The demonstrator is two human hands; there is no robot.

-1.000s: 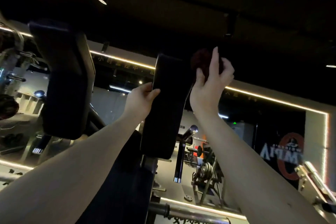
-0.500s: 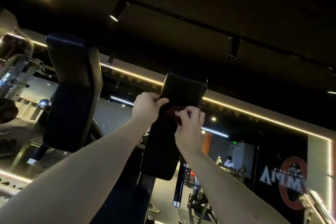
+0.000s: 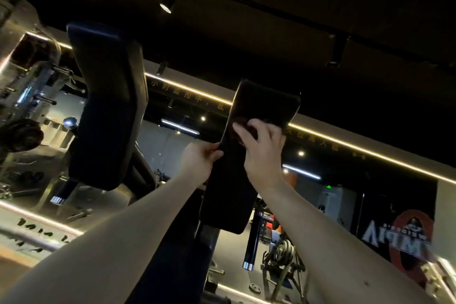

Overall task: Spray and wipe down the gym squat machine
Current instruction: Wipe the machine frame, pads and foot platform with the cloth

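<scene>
While the left hand [image 3: 201, 158] grips the left edge of the squat machine's right shoulder pad [image 3: 267, 103], the right hand [image 3: 262, 153] holds a dark red cloth [image 3: 237, 123] bunched against that pad's upper face. A 2nd pad [image 3: 108, 106] hangs well apart to the left.

Carrier: the shoulder pad [image 3: 267, 103] of the squat machine, a long black cushion that stands tilted, its top leaning to the right.
On its face: a dark reddish cloth [image 3: 237, 124], bunched small, touches the upper half near the left edge.
Right hand [image 3: 262, 153]: lies on the pad's face, curled fingers holding the cloth against it.
Left hand [image 3: 200, 158]: grips the pad's left edge just below the cloth, thumb on the face.
Second pad [image 3: 108, 106]: same black kind, well apart to the left, nothing on it.
Floor [image 3: 229, 249]: grey, seen behind and below the pads.
On the floor: a rack of weight plates [image 3: 283, 253] and, just beside it, one small plate [image 3: 254, 287] lying flat.
</scene>
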